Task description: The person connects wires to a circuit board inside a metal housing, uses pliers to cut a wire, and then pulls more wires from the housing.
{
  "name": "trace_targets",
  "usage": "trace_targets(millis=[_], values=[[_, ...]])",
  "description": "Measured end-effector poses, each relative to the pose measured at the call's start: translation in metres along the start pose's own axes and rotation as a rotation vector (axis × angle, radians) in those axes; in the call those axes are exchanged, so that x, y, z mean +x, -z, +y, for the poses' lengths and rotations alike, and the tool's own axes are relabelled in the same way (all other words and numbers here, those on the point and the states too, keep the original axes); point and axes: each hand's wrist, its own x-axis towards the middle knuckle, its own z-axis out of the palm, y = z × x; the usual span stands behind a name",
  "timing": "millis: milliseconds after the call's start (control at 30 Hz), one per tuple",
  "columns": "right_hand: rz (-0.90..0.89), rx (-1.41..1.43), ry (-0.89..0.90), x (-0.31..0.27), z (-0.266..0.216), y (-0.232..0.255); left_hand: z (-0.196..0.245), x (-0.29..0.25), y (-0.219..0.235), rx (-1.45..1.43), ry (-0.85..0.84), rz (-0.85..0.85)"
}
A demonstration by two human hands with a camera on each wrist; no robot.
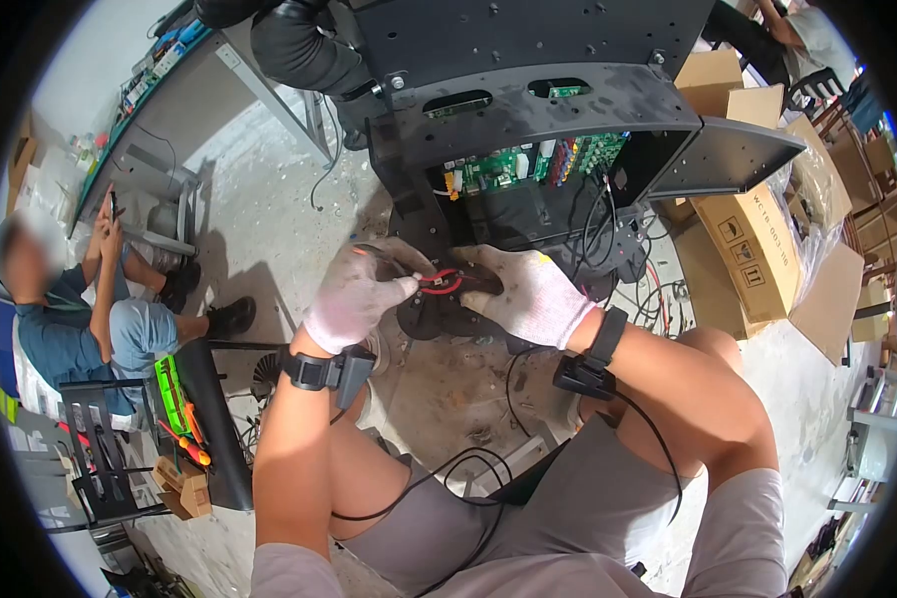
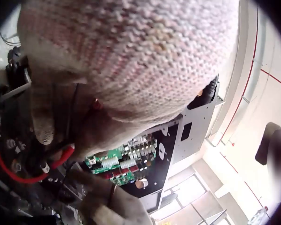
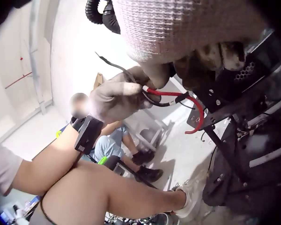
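Observation:
Both hands wear whitish knit gloves and meet in front of a black metal chassis (image 1: 528, 110). My left hand (image 1: 361, 291) pinches a red wire (image 1: 443, 289) and a black wire (image 3: 113, 65), whose thin end sticks out past the fingers in the right wrist view. My right hand (image 1: 528, 292) grips the dark part of the same wires, close to the left fingertips. The red wire (image 2: 23, 180) curves between the hands in the left wrist view. A white marker band (image 3: 145, 88) sits on the wire beside the left fingertips.
Green circuit boards (image 1: 508, 169) show inside the chassis, with its door (image 1: 733, 159) swung out to the right. Cardboard boxes (image 1: 747, 249) stand at the right. A seated person (image 1: 70, 319) is at the left, near a green tool tray (image 1: 172, 399). Loose cables hang nearby.

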Motion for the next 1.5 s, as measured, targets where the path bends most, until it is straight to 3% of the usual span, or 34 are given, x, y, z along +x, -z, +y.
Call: trace_targets(millis=[167, 233, 333, 400, 500, 667, 733, 767, 800, 867, 900, 933, 1000, 1067, 1133, 1167, 1200, 1267, 1333, 1400, 1433, 1500], values=[[-0.136, -0.051, -0.099, 0.005, -0.003, -0.005, 0.009, 0.012, -0.008, 0.211, -0.094, -0.049], [-0.111, -0.069, -0.092, 0.007, 0.005, -0.011, 0.012, 0.015, -0.01, 0.319, -0.113, -0.08], [-0.067, -0.094, -0.075, 0.014, 0.007, -0.01, 0.003, 0.018, -0.016, 0.166, -0.072, -0.048], [-0.047, -0.1, -0.067, 0.016, 0.008, -0.01, -0.001, 0.019, -0.021, 0.079, -0.028, 0.163], [0.08, -0.173, 0.03, 0.016, 0.012, -0.013, -0.009, 0.019, -0.007, 0.022, 0.011, 0.298], [0.093, -0.208, 0.025, 0.01, 0.006, -0.003, -0.055, 0.016, 0.027, -0.285, 0.121, 0.361], [0.088, -0.235, 0.047, 0.008, 0.014, -0.005, -0.049, 0.019, 0.016, 0.651, 0.269, 0.268], [0.085, -0.264, 0.068, 0.007, 0.018, -0.006, -0.039, 0.017, 0.009, 0.789, 0.331, 0.153], [0.086, -0.268, 0.067, 0.007, 0.016, -0.005, -0.044, 0.017, 0.005, 0.787, 0.328, 0.153], [0.041, -0.273, 0.02, 0.005, 0.013, -0.003, -0.059, 0.019, -0.002, 0.936, 0.236, 0.07], [0.039, -0.276, 0.021, 0.005, 0.013, -0.003, -0.023, 0.026, -0.012, 1.145, 0.418, -0.214], [0.038, -0.278, 0.044, 0.003, 0.013, -0.003, -0.028, 0.026, -0.012, 1.143, 0.417, -0.211], [0.039, -0.286, 0.067, 0.002, 0.014, -0.002, -0.046, 0.03, -0.016, 0.917, 0.503, -0.099], [0.007, -0.288, 0.086, 0.001, 0.015, -0.002, -0.053, 0.031, -0.008, 0.891, 0.469, -0.034], [-0.036, -0.32, 0.065, -0.004, 0.011, 0.004, -0.041, 0.034, 0.011, 0.805, 0.209, -0.139], [-0.085, -0.352, 0.048, -0.003, 0.009, 0.008, -0.055, 0.033, 0.011, 0.533, 0.298, 0.003], [-0.088, -0.354, 0.051, -0.002, 0.008, 0.013, -0.051, 0.034, 0.01, 0.531, 0.299, 0.008], [-0.098, -0.26, 0.035, -0.007, 0.006, 0.015, -0.045, 0.025, 0.005, -0.136, 0.59, 0.176], [-0.079, -0.217, 0.054, -0.009, 0.004, 0.021, -0.036, 0.029, 0.0, -0.263, 0.637, 0.263], [-0.125, -0.208, 0.049, -0.014, 0.006, 0.028, -0.04, 0.033, 0.003, 0.034, 0.578, 0.271], [-0.114, -0.209, 0.044, -0.016, 0.008, 0.029, -0.062, 0.034, 0.01, 0.04, 0.573, 0.261], [-0.16, -0.296, -0.024, -0.016, 0.015, 0.027, -0.117, 0.031, 0.03, 0.691, 0.386, 0.234]])
